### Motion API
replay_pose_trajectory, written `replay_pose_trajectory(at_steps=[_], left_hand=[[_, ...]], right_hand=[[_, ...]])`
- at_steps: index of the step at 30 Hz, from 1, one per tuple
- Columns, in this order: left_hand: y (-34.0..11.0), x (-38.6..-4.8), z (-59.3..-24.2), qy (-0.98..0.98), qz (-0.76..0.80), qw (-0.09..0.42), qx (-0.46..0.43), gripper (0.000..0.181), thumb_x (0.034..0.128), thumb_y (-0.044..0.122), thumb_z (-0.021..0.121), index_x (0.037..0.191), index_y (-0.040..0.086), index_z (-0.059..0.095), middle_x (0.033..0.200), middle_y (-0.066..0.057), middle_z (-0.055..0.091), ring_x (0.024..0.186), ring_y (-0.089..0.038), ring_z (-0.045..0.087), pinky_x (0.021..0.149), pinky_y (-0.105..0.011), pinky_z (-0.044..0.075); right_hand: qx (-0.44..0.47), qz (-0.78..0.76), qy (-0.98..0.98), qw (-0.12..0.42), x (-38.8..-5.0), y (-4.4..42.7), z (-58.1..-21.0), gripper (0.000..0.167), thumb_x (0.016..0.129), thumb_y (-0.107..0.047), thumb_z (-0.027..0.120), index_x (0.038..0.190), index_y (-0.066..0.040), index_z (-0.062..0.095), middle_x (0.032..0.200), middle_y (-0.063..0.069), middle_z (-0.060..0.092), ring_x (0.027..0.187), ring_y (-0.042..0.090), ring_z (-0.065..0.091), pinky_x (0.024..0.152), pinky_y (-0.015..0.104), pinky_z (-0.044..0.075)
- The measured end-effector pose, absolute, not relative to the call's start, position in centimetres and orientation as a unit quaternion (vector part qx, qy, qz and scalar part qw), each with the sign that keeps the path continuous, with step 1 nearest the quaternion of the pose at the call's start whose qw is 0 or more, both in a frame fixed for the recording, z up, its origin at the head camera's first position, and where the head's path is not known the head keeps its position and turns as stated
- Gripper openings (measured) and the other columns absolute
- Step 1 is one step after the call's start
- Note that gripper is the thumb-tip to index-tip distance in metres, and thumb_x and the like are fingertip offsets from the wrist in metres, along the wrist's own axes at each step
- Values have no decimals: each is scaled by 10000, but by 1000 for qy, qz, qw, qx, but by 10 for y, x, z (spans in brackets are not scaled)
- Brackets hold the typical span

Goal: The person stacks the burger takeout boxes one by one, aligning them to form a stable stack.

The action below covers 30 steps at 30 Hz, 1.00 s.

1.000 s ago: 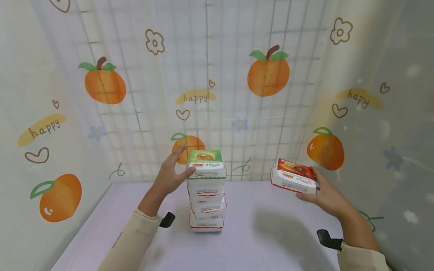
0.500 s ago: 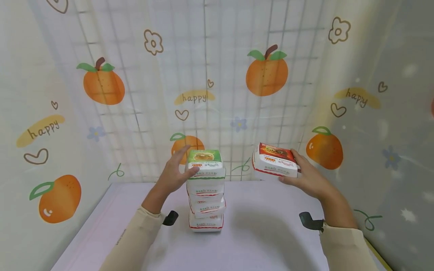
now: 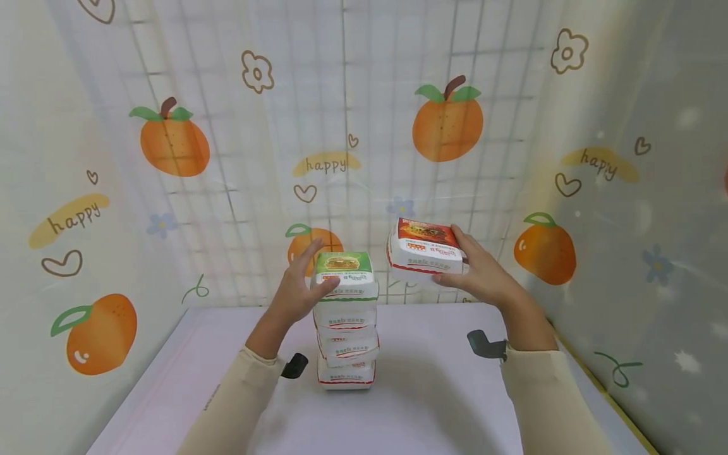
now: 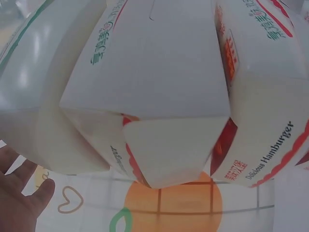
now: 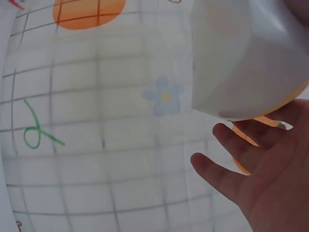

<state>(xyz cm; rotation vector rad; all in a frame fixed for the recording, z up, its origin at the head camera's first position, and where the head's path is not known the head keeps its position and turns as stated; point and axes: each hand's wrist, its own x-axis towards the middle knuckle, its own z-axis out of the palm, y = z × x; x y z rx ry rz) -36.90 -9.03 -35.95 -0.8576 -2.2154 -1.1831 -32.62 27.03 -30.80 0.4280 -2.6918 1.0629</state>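
Several white hamburger boxes stand in a slightly uneven stack, topped by a green-lidded hamburger box (image 3: 344, 268). Beside its upper left edge is my left hand (image 3: 296, 292), fingers spread and thumb in front of the top box; whether it touches is hard to tell. In the left wrist view, the sides of the lower boxes (image 4: 159, 58) fill the frame, with the left fingers (image 4: 17, 181) at the left edge. A red-lidded hamburger box (image 3: 426, 249) hangs in the air right of the stack and higher than its top, slightly tilted. My right hand (image 3: 480, 272) grips its right end between thumb and fingers.
The stack stands on a pale lilac table (image 3: 239, 404). A white curtain (image 3: 375, 101) with printed oranges hangs behind and at both sides, over a wire grid at the back.
My right hand has carried the red-lidded hamburger box leftward and upward toward the stack. My left hand has shifted slightly right at the top box. The stack has not moved.
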Motion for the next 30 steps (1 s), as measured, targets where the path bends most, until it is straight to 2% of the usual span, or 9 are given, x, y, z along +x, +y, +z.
replay_pose_trajectory(at_steps=[10,17,22,26,30], left_hand=[[-89,-371,-348,-806,-421,254,-329,846,866,643,572,1540,220,284,1517,-44,386,1402,-201,296,1064,-603,286],[-86,-366,-339,-776,-467,265,-331,829,876,619,571,1544,226,274,1501,32,406,1399,-138,289,1085,-580,257],[-82,-362,-334,-761,-488,259,-340,835,862,582,619,1542,235,281,1490,19,421,1391,-141,296,1089,-581,240],[-81,-360,-335,-766,-489,253,-333,831,851,576,637,1537,262,290,1487,59,421,1376,-109,307,1079,-568,264],[-82,-360,-337,-762,-501,238,-335,810,847,565,656,1527,317,292,1472,115,421,1327,-106,368,1023,-540,366]], right_hand=[[182,380,-901,100,-338,237,-290,1157,768,-437,787,1570,-270,-29,1580,103,156,1277,365,352,1005,641,345],[199,391,-893,97,-341,216,-289,1156,756,-451,793,1567,-309,-19,1569,57,186,1276,339,374,993,629,363],[215,398,-886,98,-340,204,-288,1150,754,-463,792,1568,-316,-8,1552,45,212,1256,334,405,977,612,385],[228,400,-882,99,-340,196,-286,1163,746,-481,795,1566,-316,-12,1561,46,203,1264,335,398,991,616,374],[231,398,-882,98,-338,186,-281,1170,733,-506,794,1565,-324,-8,1566,34,204,1265,325,402,988,604,386]])
